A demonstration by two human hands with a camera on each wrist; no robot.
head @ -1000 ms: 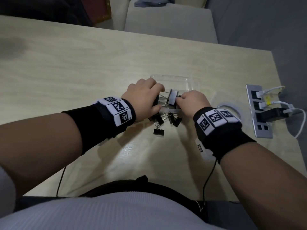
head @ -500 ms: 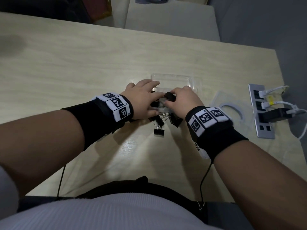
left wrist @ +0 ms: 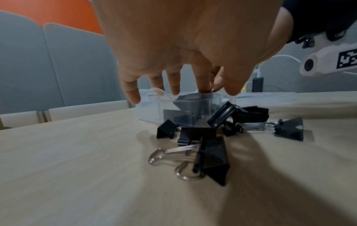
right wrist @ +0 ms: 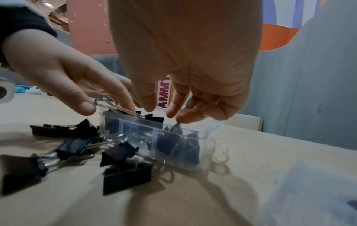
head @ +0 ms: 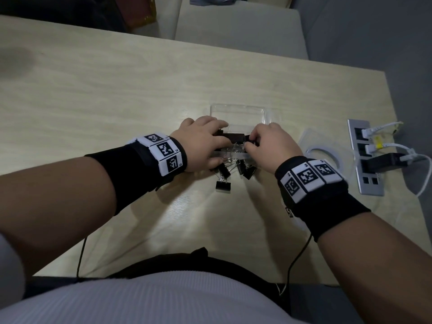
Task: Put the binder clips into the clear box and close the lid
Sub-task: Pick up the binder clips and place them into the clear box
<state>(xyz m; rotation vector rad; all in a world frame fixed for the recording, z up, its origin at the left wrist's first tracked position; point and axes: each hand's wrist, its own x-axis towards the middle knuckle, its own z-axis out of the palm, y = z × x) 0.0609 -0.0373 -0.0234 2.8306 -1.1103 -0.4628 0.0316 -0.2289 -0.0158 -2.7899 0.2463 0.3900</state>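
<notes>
The clear box (head: 237, 105) stands open on the table, with several black binder clips inside (right wrist: 170, 142). More loose clips (head: 223, 185) lie in a heap just in front of it. Both hands hover over the box's near half. My left hand (head: 210, 139) pinches the wire handles of a binder clip (head: 236, 137) whose black body lies across the box's rim. My right hand (head: 257, 141) hangs over the box with relaxed fingers (right wrist: 183, 117); one tip touches a clip inside, and nothing sits between thumb and index. The clear lid (head: 311, 139) lies flat to the right of the box.
A grey power strip (head: 367, 181) with white plugs and cables sits near the table's right edge. Black sensor cables run off the near edge by my body. A pale bench (head: 233, 24) stands beyond the far edge.
The black clip that my right hand held up has come down across the box's rim, with my left hand now on its handles. My right fingers have loosened.
</notes>
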